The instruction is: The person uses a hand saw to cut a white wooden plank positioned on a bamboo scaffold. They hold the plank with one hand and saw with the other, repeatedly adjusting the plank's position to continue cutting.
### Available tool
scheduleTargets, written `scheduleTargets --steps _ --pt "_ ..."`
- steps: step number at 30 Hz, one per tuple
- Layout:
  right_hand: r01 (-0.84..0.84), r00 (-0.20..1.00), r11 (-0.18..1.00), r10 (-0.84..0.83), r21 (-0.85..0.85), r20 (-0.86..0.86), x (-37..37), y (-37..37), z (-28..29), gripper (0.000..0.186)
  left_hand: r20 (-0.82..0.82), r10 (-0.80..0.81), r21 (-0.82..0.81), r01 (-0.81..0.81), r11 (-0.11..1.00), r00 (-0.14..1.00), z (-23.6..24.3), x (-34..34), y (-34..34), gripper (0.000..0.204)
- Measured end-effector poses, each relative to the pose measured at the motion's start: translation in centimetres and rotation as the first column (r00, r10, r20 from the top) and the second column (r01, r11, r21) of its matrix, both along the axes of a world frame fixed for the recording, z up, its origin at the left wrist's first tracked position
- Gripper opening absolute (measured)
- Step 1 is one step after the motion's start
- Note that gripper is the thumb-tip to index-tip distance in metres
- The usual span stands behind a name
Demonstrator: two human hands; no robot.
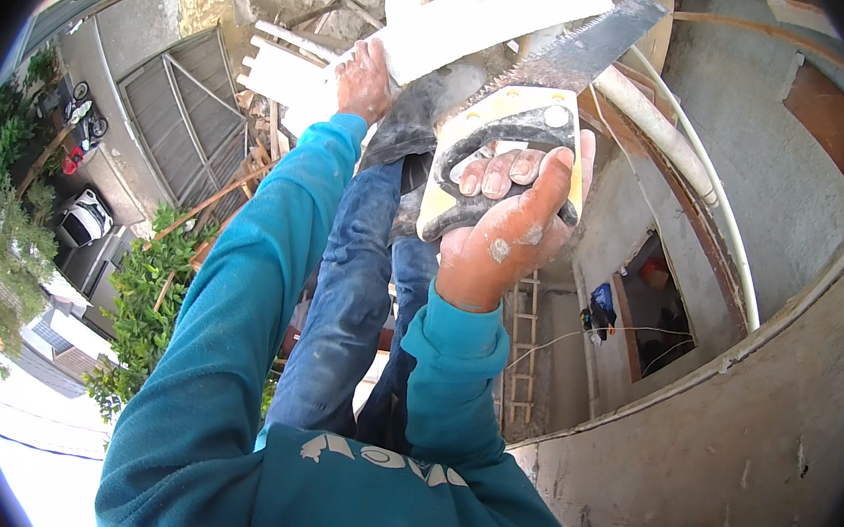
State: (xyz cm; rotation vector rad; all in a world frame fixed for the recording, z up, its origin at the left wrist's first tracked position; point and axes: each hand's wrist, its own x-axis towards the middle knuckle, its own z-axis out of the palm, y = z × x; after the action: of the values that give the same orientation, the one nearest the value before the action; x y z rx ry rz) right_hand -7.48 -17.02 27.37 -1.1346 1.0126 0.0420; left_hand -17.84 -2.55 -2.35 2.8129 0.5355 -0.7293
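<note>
My right hand (517, 207) is wrapped around the black and yellow handle of a handsaw (579, 54). Its toothed steel blade points up and to the right, beside a long white board (483, 30). The blade's far part lies close to the board's right end; whether the teeth touch it I cannot tell. Dusty with white powder, my left hand (364, 83) grips the board's near left edge. A dark, dusty boot (404, 121) shows under the board, between my hands.
Far below, a wooden ladder (524, 358) stands by a doorway opening. White pipes (701, 177) curve along a ledge at right, and a concrete wall (706, 459) runs at lower right. Wood scraps (267, 140) lie near my left arm. Parked vehicles (85, 219) show at far left.
</note>
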Motion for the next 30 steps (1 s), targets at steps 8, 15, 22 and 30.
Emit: scheduleTargets --steps 8,15,22,30 --pt "0.066 0.998 0.997 -0.066 0.025 -0.020 2.5 -1.0 -4.1 0.062 0.018 -0.007 0.053 0.006 0.999 1.000 0.0 -0.8 -0.1 0.072" --pt "0.058 0.998 0.991 -0.060 0.118 0.017 0.8 0.5 0.7 0.061 0.066 0.015 0.041 -0.017 0.999 0.998 -0.5 -0.9 -0.3 0.071" --pt "0.081 0.995 0.990 -0.087 0.116 0.052 6.4 -4.8 -5.8 0.027 0.030 0.004 -0.037 -0.003 0.999 1.000 0.0 1.2 0.6 0.067" --pt "-0.035 0.998 0.996 0.039 -0.080 0.047 -2.1 -8.7 0.2 0.061 -0.044 0.040 -0.104 -0.045 0.994 0.998 4.9 3.8 0.6 0.063"
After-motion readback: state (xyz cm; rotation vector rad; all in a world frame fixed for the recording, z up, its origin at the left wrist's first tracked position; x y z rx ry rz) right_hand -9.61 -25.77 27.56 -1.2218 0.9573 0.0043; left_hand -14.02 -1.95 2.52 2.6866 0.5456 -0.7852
